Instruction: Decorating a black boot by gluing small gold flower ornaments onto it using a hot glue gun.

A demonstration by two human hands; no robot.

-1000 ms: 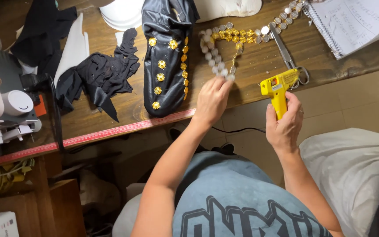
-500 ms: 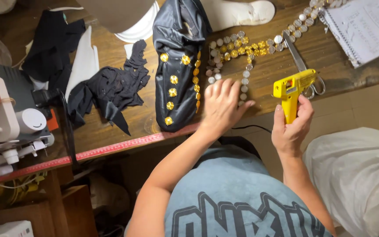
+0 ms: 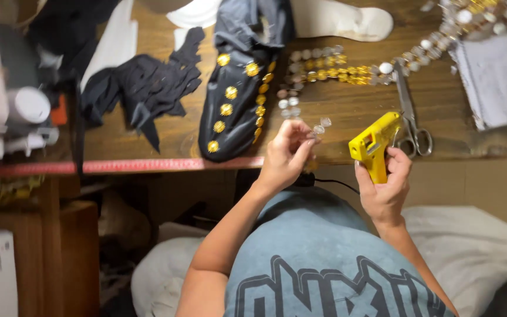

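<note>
My right hand (image 3: 385, 188) grips a yellow glue gun (image 3: 374, 144) by its handle, nozzle pointing up and right, just off the table's front edge. My left hand (image 3: 286, 154) pinches the end of a strand of clear round beads (image 3: 319, 127) above the wooden table (image 3: 353, 111). The bead strand runs up to a row of gold and silver trim (image 3: 330, 61). Left of my left hand lies a black fabric piece with gold studs (image 3: 236, 105).
Scissors (image 3: 411, 120) lie right of the glue gun. A white sole shape (image 3: 341, 20) sits at the back, grey cloth (image 3: 497, 76) at right, black fabric scraps (image 3: 142, 88) at left, a sewing machine (image 3: 1, 111) at far left. A red tape measure (image 3: 148, 166) lines the table edge.
My left hand has lifted off the table and now pinches the bead strand's end. The glue gun stays in my right hand; the view has shifted closer.
</note>
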